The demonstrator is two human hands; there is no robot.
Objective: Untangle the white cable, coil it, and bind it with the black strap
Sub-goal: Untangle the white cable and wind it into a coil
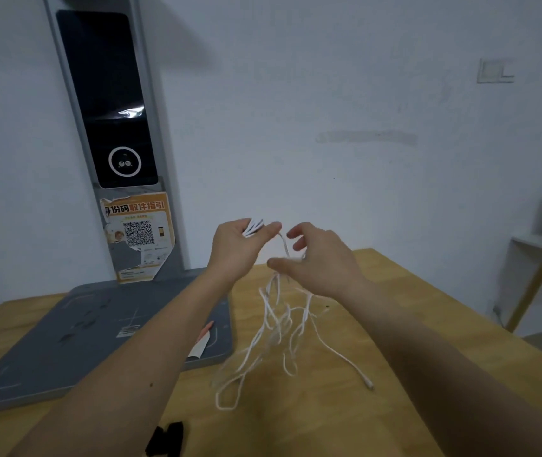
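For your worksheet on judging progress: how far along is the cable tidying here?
Done: a few loops of the white cable are gathered in the left hand. In hand: the right hand works a strand beside it, while most of the cable hangs tangled down to the wooden table. Left: finishing the untangling and coiling, then binding; the black strap lies untouched at the near edge.

Both forearms bare to the frame edge, no sleeves, watch or rings visible on left hand (pixel 236 249) or right hand (pixel 319 258).
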